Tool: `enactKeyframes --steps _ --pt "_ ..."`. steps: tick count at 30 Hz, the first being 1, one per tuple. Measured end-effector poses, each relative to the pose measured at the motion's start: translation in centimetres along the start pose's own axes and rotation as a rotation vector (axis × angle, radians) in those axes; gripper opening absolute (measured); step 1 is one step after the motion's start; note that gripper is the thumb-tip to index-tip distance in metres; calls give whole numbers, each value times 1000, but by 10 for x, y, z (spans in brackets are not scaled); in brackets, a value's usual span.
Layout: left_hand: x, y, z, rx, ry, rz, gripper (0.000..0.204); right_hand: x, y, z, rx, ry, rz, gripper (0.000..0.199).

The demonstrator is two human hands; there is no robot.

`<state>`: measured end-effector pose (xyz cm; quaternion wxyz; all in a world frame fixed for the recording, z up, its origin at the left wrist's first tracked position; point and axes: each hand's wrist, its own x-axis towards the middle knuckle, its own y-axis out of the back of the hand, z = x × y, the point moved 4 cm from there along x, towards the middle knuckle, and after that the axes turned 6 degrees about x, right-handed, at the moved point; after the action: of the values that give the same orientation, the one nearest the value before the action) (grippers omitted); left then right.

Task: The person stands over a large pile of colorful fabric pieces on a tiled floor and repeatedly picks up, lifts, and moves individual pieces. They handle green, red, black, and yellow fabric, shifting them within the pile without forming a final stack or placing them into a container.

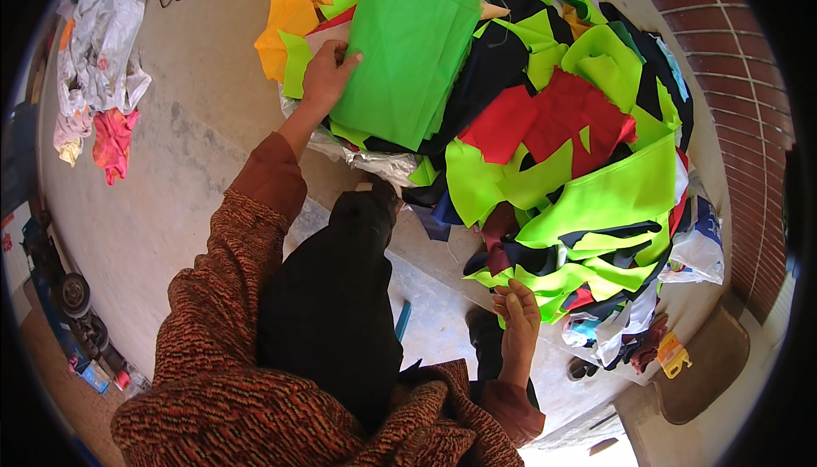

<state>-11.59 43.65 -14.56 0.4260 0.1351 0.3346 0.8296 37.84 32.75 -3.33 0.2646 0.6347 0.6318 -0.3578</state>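
A stack of bright green fabric sheets (404, 50) lies on the far middle part of a large heap of cloth scraps. My left hand (328, 80) grips the stack's left edge; its thumb shows at the border and some fingers are hidden. Low at the heap's near side is my right hand (517, 314), its fingers curled with the tips close together. Whatever those fingers may hold is too small to make out. Just beyond them lie lime-green scraps (608, 194), and farther up are red cloth pieces (579, 118).
Orange cloth (285, 28) and black cloth (494, 58) are also in the heap. A silvery plastic sheet (383, 165) shows under its near left edge. Plastic bags (106, 33) hang or lie at far left. A brown chair seat (706, 360) is at lower right, below a window grille (732, 67).
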Motion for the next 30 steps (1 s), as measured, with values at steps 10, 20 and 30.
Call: enactKeyframes --steps 10,20,30 --pt "11 22 17 -144 44 157 29 1 5 3 -11 4 -11 27" --pt "-7 40 34 552 -199 426 50 0 2 0 -32 10 -20 28" --pt "-88 -102 133 103 -468 -284 34 -7 -9 -5 -47 12 -64 29"
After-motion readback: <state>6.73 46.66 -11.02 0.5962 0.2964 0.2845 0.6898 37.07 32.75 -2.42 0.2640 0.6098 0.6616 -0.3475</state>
